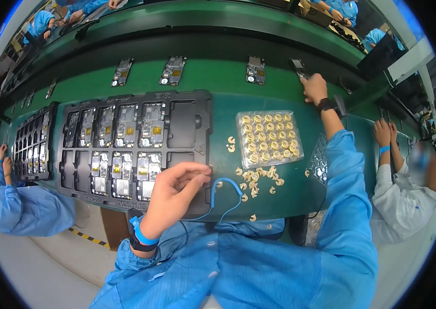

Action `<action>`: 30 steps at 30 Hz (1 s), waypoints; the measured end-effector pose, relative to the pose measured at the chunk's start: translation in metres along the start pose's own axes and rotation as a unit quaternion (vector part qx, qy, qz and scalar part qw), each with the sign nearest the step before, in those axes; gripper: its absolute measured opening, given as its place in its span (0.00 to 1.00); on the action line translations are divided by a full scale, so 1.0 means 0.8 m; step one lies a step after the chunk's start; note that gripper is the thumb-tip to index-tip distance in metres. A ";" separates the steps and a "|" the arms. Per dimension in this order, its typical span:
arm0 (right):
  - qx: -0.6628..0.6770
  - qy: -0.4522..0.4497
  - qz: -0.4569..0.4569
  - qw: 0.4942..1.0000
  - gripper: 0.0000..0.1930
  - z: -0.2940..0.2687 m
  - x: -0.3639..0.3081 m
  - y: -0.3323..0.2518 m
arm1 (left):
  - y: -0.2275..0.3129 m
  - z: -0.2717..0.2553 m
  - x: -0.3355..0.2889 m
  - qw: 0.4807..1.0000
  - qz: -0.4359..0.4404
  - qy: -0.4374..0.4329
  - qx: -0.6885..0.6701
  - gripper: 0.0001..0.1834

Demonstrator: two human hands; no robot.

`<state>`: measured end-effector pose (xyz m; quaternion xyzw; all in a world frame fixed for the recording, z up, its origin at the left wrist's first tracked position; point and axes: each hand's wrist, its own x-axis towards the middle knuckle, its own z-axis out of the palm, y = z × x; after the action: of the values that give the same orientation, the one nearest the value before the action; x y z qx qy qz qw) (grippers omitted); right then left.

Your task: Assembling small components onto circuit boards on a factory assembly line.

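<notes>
My right hand (314,88) reaches to the far side of the bench. Its fingers are closed at the near end of a circuit board (297,64) on the green strip and partly cover it. My left hand (174,193) hovers over the near right part of a black moulded tray (189,117), thumb apart from loosely bent fingers, with nothing seen in it. Several circuit boards (151,123) lie in the tray's pockets; some pockets on the right and near left hold none. Between my hands stands a clear plastic box (242,160) of round gold-coloured parts (272,136).
Small cream-coloured loose pieces (254,177) are scattered before the box. Other circuit boards (173,70) lie along the far green strip. A coiled blue cord (233,180) rests by my left hand. Bubble wrap (318,159) lies beside my right forearm. Co-workers sit on both sides.
</notes>
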<state>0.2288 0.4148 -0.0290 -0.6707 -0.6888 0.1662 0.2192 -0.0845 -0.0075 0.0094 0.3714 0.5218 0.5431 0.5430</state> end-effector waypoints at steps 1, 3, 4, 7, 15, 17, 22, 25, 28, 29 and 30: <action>-0.037 0.047 -0.081 0.995 0.25 0.010 0.000 -0.008 | 0.002 0.002 0.002 1.000 -0.003 -0.005 -0.003 0.12; -0.121 0.014 -0.137 0.983 0.29 0.044 -0.018 -0.087 | 0.001 0.006 0.007 1.000 0.001 -0.005 0.020 0.12; -0.114 -0.032 -0.150 0.982 0.32 0.057 -0.027 -0.123 | 0.000 0.010 0.008 0.999 0.006 -0.011 0.039 0.11; -0.193 -0.016 -0.137 0.971 0.35 0.112 -0.039 -0.168 | -0.004 0.026 0.011 0.999 0.028 -0.022 0.007 0.11; 0.326 -0.091 -0.134 0.932 0.29 0.075 -0.059 -0.133 | -0.010 0.048 0.031 0.999 0.053 0.010 0.004 0.21; 0.456 -0.180 -0.126 0.862 0.25 0.019 -0.157 -0.168 | -0.003 0.059 0.034 0.996 0.077 0.044 -0.013 0.27; 0.448 -0.170 -0.141 0.866 0.16 -0.019 -0.360 -0.145 | -0.012 0.106 0.024 0.977 0.155 0.041 -0.144 0.34; 0.492 -0.148 -0.113 0.851 0.12 -0.025 -0.389 -0.115 | -0.038 0.111 0.016 0.980 0.152 0.058 -0.113 0.24; 0.169 0.016 -0.257 0.951 0.12 -0.062 -0.356 -0.064 | -0.038 0.103 0.002 0.983 0.125 0.105 -0.080 0.15; 0.104 0.036 -0.233 0.966 0.12 -0.071 -0.346 -0.046 | -0.039 0.102 0.000 0.984 0.125 0.103 -0.079 0.15; 0.107 -0.003 -0.197 0.975 0.12 -0.074 -0.339 -0.038 | -0.041 0.099 -0.003 0.985 0.123 0.101 -0.070 0.14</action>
<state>0.2350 0.1395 0.0154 -0.4941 -0.7862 0.1947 0.3159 -0.0009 -0.0016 -0.0082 0.3368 0.4850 0.6756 0.4414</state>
